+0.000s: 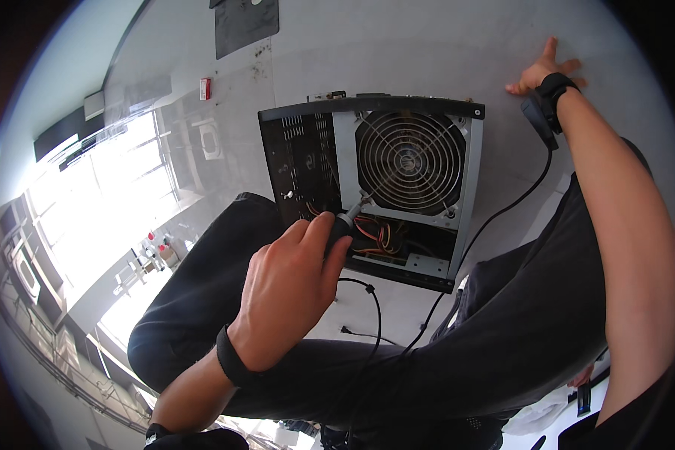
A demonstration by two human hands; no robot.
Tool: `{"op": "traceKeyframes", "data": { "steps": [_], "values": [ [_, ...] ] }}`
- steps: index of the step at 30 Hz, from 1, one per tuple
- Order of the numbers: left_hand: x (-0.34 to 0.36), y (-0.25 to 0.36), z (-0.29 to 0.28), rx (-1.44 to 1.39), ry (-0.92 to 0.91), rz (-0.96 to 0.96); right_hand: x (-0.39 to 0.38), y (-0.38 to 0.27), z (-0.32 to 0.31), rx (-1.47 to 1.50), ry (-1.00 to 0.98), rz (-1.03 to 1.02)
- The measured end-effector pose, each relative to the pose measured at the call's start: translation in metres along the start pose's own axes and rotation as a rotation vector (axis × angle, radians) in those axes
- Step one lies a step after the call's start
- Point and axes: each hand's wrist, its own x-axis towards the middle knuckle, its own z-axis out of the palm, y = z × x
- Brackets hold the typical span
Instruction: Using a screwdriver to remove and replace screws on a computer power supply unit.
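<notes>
An opened black computer case (373, 102) lies on the grey floor between my legs. Set in its silver frame is a large power supply fan (409, 161) behind a round wire grille. My left hand (289, 281) is closed round a screwdriver (343, 223), its tip by the lower left corner of the grille. Whether the tip sits in a screw is too small to tell. Red, yellow and black wires (379, 234) show in the gap below the fan. Flat on the floor to the far right, my right hand (541, 73) has its fingers spread and holds nothing.
A dark flat panel (246, 28) lies at the top, with a small red and white box (205, 88) nearer. A black cable (514, 201) runs from a device on my right wrist past the case. Another cable (375, 300) loops below it. Bright windows (105, 180) stand at left.
</notes>
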Motion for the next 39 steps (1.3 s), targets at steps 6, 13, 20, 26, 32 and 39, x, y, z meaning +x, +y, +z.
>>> {"op": "traceKeyframes", "data": {
  "steps": [6, 13, 20, 26, 32, 39],
  "values": [
    [-0.002, 0.0, 0.006, 0.108, 0.078, 0.117, 0.001, 0.0, -0.002, -0.067, -0.026, -0.002],
    [0.0, 0.002, 0.011, 0.139, 0.072, 0.15, 0.009, -0.002, 0.003, -0.011, -0.03, 0.033],
    [0.004, 0.007, -0.004, 0.164, -0.018, 0.06, -0.003, 0.0, -0.004, -0.04, -0.025, 0.016],
    [-0.002, 0.009, -0.013, 0.131, -0.073, -0.007, -0.005, -0.002, -0.008, -0.079, -0.071, 0.034],
    [0.0, 0.007, -0.015, 0.147, -0.079, 0.0, 0.002, -0.003, -0.006, -0.027, -0.078, 0.037],
    [-0.001, 0.008, -0.021, 0.124, -0.079, -0.01, -0.008, 0.002, -0.015, 0.076, -0.099, 0.031]
  ]
}}
